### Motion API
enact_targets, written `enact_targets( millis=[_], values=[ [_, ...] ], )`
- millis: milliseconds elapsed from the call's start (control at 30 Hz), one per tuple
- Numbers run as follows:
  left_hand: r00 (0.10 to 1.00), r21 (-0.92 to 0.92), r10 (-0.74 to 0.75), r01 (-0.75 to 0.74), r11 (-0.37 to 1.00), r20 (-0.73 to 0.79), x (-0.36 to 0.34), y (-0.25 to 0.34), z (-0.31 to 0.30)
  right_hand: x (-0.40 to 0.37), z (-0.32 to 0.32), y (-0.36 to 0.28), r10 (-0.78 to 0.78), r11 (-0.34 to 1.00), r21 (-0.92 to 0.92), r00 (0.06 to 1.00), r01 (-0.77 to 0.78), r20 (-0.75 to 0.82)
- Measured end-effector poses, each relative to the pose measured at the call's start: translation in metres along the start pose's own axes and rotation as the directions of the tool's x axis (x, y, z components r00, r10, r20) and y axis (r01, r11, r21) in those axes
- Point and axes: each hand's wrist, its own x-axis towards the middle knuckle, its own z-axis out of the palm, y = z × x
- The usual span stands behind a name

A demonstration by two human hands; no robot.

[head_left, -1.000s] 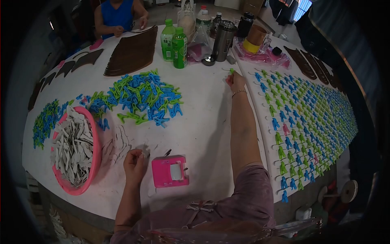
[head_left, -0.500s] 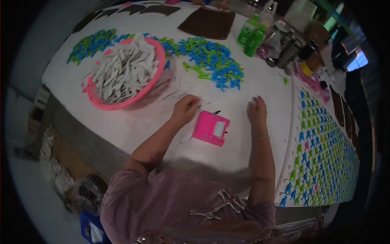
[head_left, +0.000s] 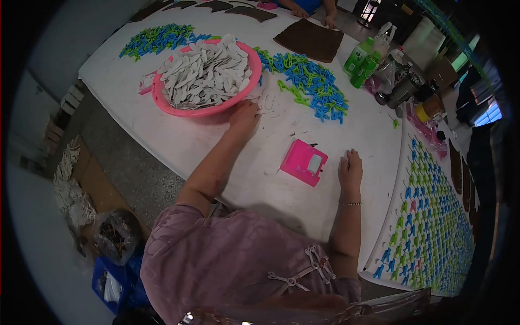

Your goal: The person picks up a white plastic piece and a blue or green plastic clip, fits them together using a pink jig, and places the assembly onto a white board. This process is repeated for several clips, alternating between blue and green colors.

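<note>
Beside one basin (head_left: pixel 253 93) is the left hand (head_left: pixel 245 115), near one device (head_left: pixel 297 161) the right hand (head_left: pixel 351 167) (grips I cannot tell).

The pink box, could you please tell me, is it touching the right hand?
Apart: the head view shows a strip of white tabletop between the pink box and the right hand.

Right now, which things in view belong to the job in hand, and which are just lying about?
Likely in use:
- pink plastic basin of flat pale-grey pieces, left hand beside it
- pink plastic box with white cylinder, nearest the right hand
- blue and green plastic clips, heaped and in rows

Probably just lying about:
- two green plastic bottles
- dark cylindrical flask
</note>
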Motion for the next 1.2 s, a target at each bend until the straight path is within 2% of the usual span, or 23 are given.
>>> enact_targets(
  millis=[33, 100, 133, 200, 233, 300, 333, 400, 433, 467, 500, 533, 633, 700, 733, 767, 800, 833, 900, 933, 1000, 1133, 1200],
  values=[
    [1.000, -0.001, 0.002, -0.002, 1.000, 0.000, -0.002, 0.004, -0.003, -0.001, 0.000, 0.000, 0.001, 1.000, -0.001, 1.000, -0.001, -0.002],
    [0.989, -0.020, 0.147, -0.147, 0.989, -0.014, -0.007, 0.013, -0.009, -0.001, -0.001, 0.002, 0.006, 0.999, 0.042, 1.000, -0.006, -0.009],
    [0.988, -0.024, 0.151, -0.151, 0.988, -0.013, -0.005, 0.013, -0.005, -0.002, -0.001, 0.003, 0.010, 0.999, 0.037, 1.000, -0.009, -0.011],
    [0.947, 0.102, 0.305, -0.295, 0.950, -0.099, 0.001, 0.018, 0.000, -0.002, -0.005, -0.001, 0.087, 0.975, 0.206, 0.996, -0.082, -0.016],
    [0.946, 0.093, 0.310, -0.302, 0.949, -0.097, 0.001, 0.024, -0.001, 0.000, -0.010, -0.005, 0.093, 0.976, 0.198, 0.995, -0.087, -0.020],
    [0.976, -0.278, 0.171, -0.129, 0.952, 0.132, 0.002, 0.042, -0.011, 0.004, -0.024, -0.022, 0.073, 0.968, 0.245, 0.994, -0.052, -0.080],
    [0.973, -0.286, 0.181, -0.134, 0.949, 0.142, 0.002, 0.054, -0.018, 0.006, -0.033, -0.038, 0.086, 0.969, 0.237, 0.993, -0.065, -0.082],
    [0.871, -0.553, 0.256, 0.022, 0.833, 0.420, 0.001, 0.079, -0.030, 0.011, -0.051, -0.077, 0.020, 0.915, 0.403, 0.998, 0.003, -0.052],
    [0.862, -0.557, 0.266, 0.023, 0.830, 0.432, -0.001, 0.087, -0.030, 0.011, -0.057, -0.092, 0.036, 0.919, 0.395, 0.998, -0.012, -0.052],
    [0.839, -0.590, 0.438, -0.184, 0.786, 0.322, -0.002, 0.094, -0.030, 0.012, -0.061, -0.106, -0.031, 0.900, 0.432, 0.998, 0.051, -0.053],
    [0.776, -0.599, 0.596, -0.382, 0.704, 0.205, -0.004, 0.101, -0.029, 0.013, -0.064, -0.115, -0.100, 0.876, 0.468, 0.993, 0.115, -0.058],
    [0.769, -0.608, 0.603, -0.381, 0.697, 0.211, -0.006, 0.109, -0.031, 0.012, -0.066, -0.121, -0.088, 0.881, 0.461, 0.994, 0.104, -0.058],
    [0.699, -0.635, 0.675, -0.415, 0.652, 0.237, -0.013, 0.124, -0.030, 0.009, -0.069, -0.123, -0.089, 0.851, 0.524, 0.993, 0.034, 0.079],
    [0.748, -0.713, 0.636, -0.341, 0.613, 0.190, -0.018, 0.129, -0.025, 0.004, -0.068, -0.120, -0.025, 0.833, 0.546, 0.979, -0.091, 0.201],
    [0.747, -0.718, 0.635, -0.333, 0.611, 0.195, -0.022, 0.129, -0.022, 0.000, -0.066, -0.119, -0.017, 0.834, 0.542, 0.978, -0.101, 0.208],
    [0.816, -0.784, 0.501, -0.100, 0.613, 0.287, -0.027, 0.129, -0.017, -0.003, -0.062, -0.119, -0.003, 0.828, 0.551, 0.983, -0.100, 0.183],
    [0.844, -0.811, 0.363, 0.135, 0.570, 0.395, -0.031, 0.128, -0.013, -0.006, -0.058, -0.119, 0.010, 0.822, 0.561, 0.987, -0.099, 0.158],
    [0.841, -0.810, 0.362, 0.142, 0.568, 0.402, -0.033, 0.126, -0.008, -0.009, -0.054, -0.118, 0.017, 0.822, 0.559, 0.986, -0.107, 0.164],
    [0.902, -0.876, 0.362, 0.036, 0.482, 0.236, -0.036, 0.123, -0.001, -0.012, -0.047, -0.118, -0.021, 0.867, 0.497, 0.998, -0.010, 0.056],
    [0.902, -0.876, 0.359, 0.042, 0.481, 0.240, -0.036, 0.123, -0.001, -0.012, -0.043, -0.118, -0.018, 0.868, 0.496, 0.998, -0.015, 0.061],
    [0.867, -0.773, 0.496, -0.344, 0.533, -0.044, -0.034, 0.121, -0.004, -0.012, -0.037, -0.120, -0.061, 0.895, 0.443, 0.998, 0.044, 0.025],
    [0.851, -0.725, 0.524, -0.385, 0.571, -0.039, -0.035, 0.119, -0.014, -0.010, -0.030, -0.122, -0.075, 0.896, 0.440, 0.997, 0.062, 0.013],
    [0.799, -0.627, 0.595, -0.507, 0.591, -0.086, -0.034, 0.117, -0.016, -0.010, -0.026, -0.120, -0.114, 0.907, 0.407, 0.993, 0.111, -0.016]
  ],
)
